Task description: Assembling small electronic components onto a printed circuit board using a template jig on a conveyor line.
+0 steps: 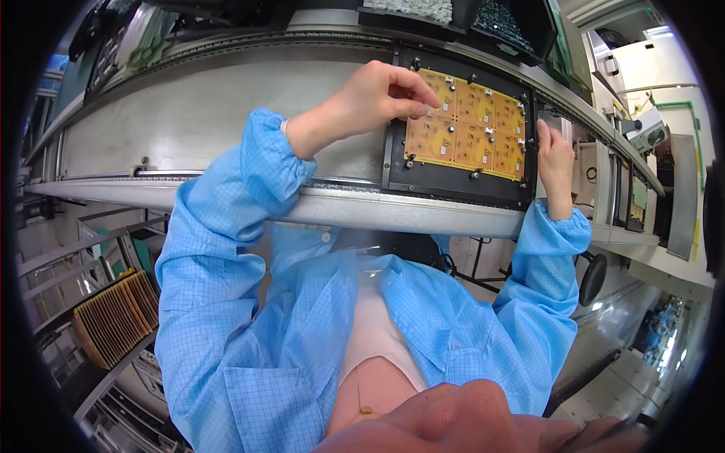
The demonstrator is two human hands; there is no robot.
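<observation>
My left hand point(381, 94) reaches over the upper left of a yellow circuit board panel point(472, 143). Thumb and forefinger pinch a small whitish part point(425, 111), too small to identify exactly. The panel, divided into several sections with small white and dark components, lies in a black carrier frame point(453, 177) with knobs around its edges. My right hand point(555, 162) is beside the carrier's right edge, its fingers loosely bent and slightly apart. Nothing shows in it; whether it touches the edge I cannot tell.
The carrier spans metal conveyor rails point(332, 198). Behind the far rail stand a bin of white parts point(411, 9) and a black bin of dark parts point(502, 30). At lower left is a rack of upright brown boards point(117, 317); machinery stands at right.
</observation>
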